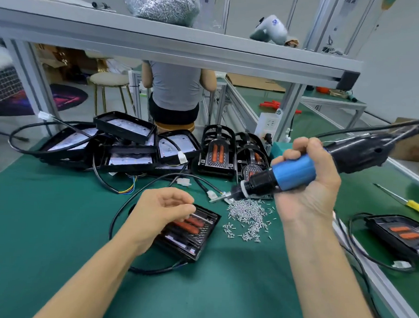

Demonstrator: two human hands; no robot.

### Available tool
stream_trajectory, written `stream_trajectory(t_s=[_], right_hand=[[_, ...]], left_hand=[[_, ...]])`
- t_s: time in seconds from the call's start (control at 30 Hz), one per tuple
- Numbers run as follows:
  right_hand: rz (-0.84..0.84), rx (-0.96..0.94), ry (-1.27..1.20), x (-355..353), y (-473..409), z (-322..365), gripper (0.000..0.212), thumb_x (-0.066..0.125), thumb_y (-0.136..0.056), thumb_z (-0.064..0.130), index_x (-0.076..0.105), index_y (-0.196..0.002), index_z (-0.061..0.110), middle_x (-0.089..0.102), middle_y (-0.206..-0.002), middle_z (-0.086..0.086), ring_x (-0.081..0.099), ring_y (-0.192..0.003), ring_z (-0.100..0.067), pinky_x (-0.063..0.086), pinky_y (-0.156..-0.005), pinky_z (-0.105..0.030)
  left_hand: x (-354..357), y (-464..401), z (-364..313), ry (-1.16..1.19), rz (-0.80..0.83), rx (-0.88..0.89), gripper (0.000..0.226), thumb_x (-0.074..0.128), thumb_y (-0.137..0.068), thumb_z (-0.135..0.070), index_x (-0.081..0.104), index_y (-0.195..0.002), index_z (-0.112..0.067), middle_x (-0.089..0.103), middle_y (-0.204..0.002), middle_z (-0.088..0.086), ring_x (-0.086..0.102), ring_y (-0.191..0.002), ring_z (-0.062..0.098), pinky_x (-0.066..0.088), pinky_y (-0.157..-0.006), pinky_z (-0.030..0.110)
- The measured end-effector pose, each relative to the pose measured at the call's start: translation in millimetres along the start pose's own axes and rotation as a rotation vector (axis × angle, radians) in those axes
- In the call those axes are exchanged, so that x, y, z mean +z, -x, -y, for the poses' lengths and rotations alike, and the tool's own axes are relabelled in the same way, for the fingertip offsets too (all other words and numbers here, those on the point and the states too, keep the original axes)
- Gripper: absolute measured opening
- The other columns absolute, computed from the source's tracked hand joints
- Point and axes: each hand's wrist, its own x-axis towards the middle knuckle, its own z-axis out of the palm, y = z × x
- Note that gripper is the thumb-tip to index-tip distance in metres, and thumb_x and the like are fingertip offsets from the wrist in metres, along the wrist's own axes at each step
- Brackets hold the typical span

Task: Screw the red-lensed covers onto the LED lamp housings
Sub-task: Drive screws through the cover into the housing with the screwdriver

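**Driver raised over the screw pile, lamp under the left hand**

The right hand grasps the blue-bodied electric screwdriver, its bit tilted down toward the far edge of the screw pile on the green mat. Just left of the pile lies a lamp housing with its red-lensed cover on; the left hand hovers over it, fingers loosely curled, holding nothing that can be seen. Beyond the pile stand spare covers, with open housings heaped to their left.
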Motion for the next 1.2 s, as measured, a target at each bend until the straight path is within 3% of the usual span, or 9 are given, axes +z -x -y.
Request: stream_trajectory(t_s=[0.23, 0.4, 0.6, 0.67, 0.73, 0.83, 0.93, 1.2], right_hand=[[0.039, 0.129, -0.034, 20, 14, -41, 0.016, 0.062, -0.073, 0.01, 0.066, -0.064, 0.023, 0.061, -0.071, 0.006, 0.055, -0.055, -0.005, 0.048, -0.06, -0.02], [0.039, 0.159, -0.012, 26, 19, -55, 0.013, 0.062, -0.072, 0.01, 0.055, -0.077, 0.02, 0.06, -0.071, 0.006, 0.055, -0.055, -0.006, 0.048, -0.059, -0.02], [0.059, 0.178, 0.011, 33, 20, -66, 0.018, 0.062, -0.071, 0.007, 0.064, -0.063, 0.023, 0.059, -0.068, 0.005, 0.055, -0.055, -0.006, 0.048, -0.059, -0.02], [0.059, 0.193, 0.06, 35, 21, -73, 0.019, 0.063, -0.072, 0.005, 0.063, -0.066, 0.023, 0.057, -0.065, 0.005, 0.055, -0.054, -0.007, 0.048, -0.058, -0.021], [0.065, 0.213, 0.117, 35, 21, -82, 0.018, 0.064, -0.071, 0.005, 0.061, -0.07, 0.022, 0.056, -0.063, 0.006, 0.054, -0.054, -0.007, 0.047, -0.058, -0.021], [0.095, 0.236, 0.198, 38, 21, -96, 0.018, 0.066, -0.069, 0.006, 0.059, -0.073, 0.022, 0.055, -0.069, 0.005, 0.051, -0.057, -0.008, 0.045, -0.059, -0.021], [0.134, 0.234, 0.265, 40, 24, -109, 0.02, 0.067, -0.068, 0.005, 0.059, -0.074, 0.022, 0.055, -0.08, 0.003, 0.048, -0.058, -0.009, 0.042, -0.06, -0.023], [0.248, 0.192, 0.394, 47, 33, -130, 0.026, 0.064, -0.069, 0.002, 0.065, -0.062, 0.027, 0.056, -0.071, 0.007, 0.046, -0.061, -0.011, 0.037, -0.063, -0.03]], left_hand=[[-28, 27, 2, 0.043, -0.079, 0.084, 0.019, 0.075, -0.072, 0.003, 0.076, -0.071, -0.017, 0.069, -0.067, 0.001, 0.058, -0.059, 0.009, 0.049, -0.06, 0.018], [-39, 31, 3, 0.001, -0.097, 0.095, 0.022, 0.075, -0.073, 0.003, 0.076, -0.073, -0.019, 0.071, -0.072, 0.002, 0.061, -0.065, 0.008, 0.05, -0.063, 0.016], [-58, 34, 13, -0.441, -0.231, 0.095, 0.025, 0.066, -0.084, -0.003, 0.074, -0.078, -0.026, 0.071, -0.08, -0.01, 0.061, -0.074, 0.008, 0.044, -0.072, 0.014], [-65, 38, 20, -0.631, -0.292, 0.119, 0.023, 0.062, -0.087, -0.002, 0.07, -0.08, -0.022, 0.066, -0.082, -0.011, 0.06, -0.077, 0.012, 0.042, -0.071, 0.015], [-67, 44, 26, -0.71, -0.315, 0.16, 0.022, 0.06, -0.089, -0.002, 0.067, -0.082, -0.021, 0.062, -0.084, -0.013, 0.055, -0.075, 0.005, 0.039, -0.071, 0.02], [-69, 49, 31, -0.737, -0.338, 0.207, 0.019, 0.06, -0.088, -0.003, 0.068, -0.086, -0.02, 0.061, -0.09, -0.02, 0.053, -0.074, -0.003, 0.038, -0.07, 0.02], [-72, 52, 34, -0.704, -0.345, 0.156, 0.021, 0.061, -0.089, -0.005, 0.07, -0.089, -0.024, 0.065, -0.085, -0.026, 0.059, -0.075, -0.001, 0.046, -0.075, 0.024], [-74, 53, 36, -0.668, -0.352, 0.155, 0.02, 0.061, -0.089, -0.003, 0.07, -0.09, -0.021, 0.07, -0.087, -0.017, 0.064, -0.08, 0.007, 0.05, -0.08, 0.027]])
